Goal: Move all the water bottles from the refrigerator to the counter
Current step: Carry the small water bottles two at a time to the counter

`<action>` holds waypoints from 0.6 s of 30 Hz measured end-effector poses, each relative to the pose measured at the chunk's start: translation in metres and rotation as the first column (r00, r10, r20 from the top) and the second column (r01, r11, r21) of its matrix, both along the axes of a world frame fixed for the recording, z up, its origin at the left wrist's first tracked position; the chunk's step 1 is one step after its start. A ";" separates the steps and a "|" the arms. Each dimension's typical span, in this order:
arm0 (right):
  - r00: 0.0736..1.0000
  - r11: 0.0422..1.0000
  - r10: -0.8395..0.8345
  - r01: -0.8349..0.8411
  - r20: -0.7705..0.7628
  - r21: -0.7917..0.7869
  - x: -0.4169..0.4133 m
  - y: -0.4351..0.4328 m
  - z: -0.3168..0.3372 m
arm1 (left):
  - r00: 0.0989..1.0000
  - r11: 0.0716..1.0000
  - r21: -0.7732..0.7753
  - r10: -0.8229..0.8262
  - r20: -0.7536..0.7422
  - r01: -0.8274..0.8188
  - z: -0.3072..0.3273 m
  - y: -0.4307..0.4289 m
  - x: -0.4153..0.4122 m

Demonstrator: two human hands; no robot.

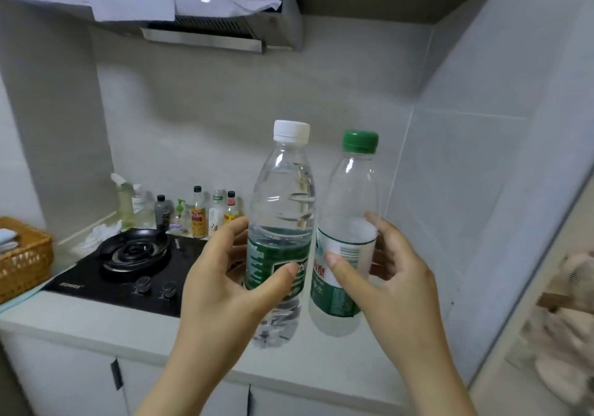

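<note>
Two water bottles are upright side by side over the white counter [96, 329]. The white-capped bottle [284, 210] has a dark green label, and my left hand [225, 287] is wrapped around that label. The green-capped bottle [348, 222] has a white and green label, and my right hand [389, 280] grips its middle. Both bottle bases are at or just above the counter top; I cannot tell whether they touch it. The refrigerator is out of view.
A black gas hob [128, 264] with a burner and two knobs lies left of the bottles. Several condiment bottles [199, 213] line the back wall. A wicker basket [22, 255] stands at far left. A range hood [205, 33] hangs above. Tiled wall closes the right side.
</note>
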State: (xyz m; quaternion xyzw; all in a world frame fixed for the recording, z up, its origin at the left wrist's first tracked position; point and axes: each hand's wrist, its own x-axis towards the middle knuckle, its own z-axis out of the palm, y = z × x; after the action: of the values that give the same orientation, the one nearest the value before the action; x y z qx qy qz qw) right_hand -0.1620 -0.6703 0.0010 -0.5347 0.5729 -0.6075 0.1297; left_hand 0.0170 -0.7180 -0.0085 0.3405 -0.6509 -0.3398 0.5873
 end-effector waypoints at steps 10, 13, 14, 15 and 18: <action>0.989 0.989 -0.145 0.145 0.013 -0.026 -0.027 -0.080 -0.003 | 0.988 0.988 -0.011 -0.153 -0.025 0.152 0.005 -0.102 -0.034; 0.984 0.984 -0.175 0.176 0.038 -0.032 -0.032 -0.107 -0.003 | 0.983 0.983 -0.027 -0.183 -0.016 0.183 0.008 -0.134 -0.040; 0.982 0.982 -0.185 0.186 0.043 -0.027 -0.034 -0.114 -0.004 | 0.981 0.981 -0.026 -0.195 -0.017 0.194 0.008 -0.143 -0.042; 0.979 0.980 -0.197 0.198 0.048 -0.024 -0.036 -0.121 -0.005 | 0.978 0.978 -0.023 -0.208 -0.013 0.208 0.008 -0.152 -0.044; 0.972 0.973 -0.228 0.230 0.063 -0.015 -0.045 -0.142 -0.010 | 0.971 0.971 -0.009 -0.239 0.002 0.239 0.003 -0.176 -0.054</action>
State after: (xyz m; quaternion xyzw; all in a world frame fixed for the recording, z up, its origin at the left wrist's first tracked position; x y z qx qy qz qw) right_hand -0.2072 -0.8122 -0.0094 -0.4479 0.6198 -0.6406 0.0702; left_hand -0.0371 -0.8943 -0.0050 0.2572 -0.6889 -0.4048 0.5435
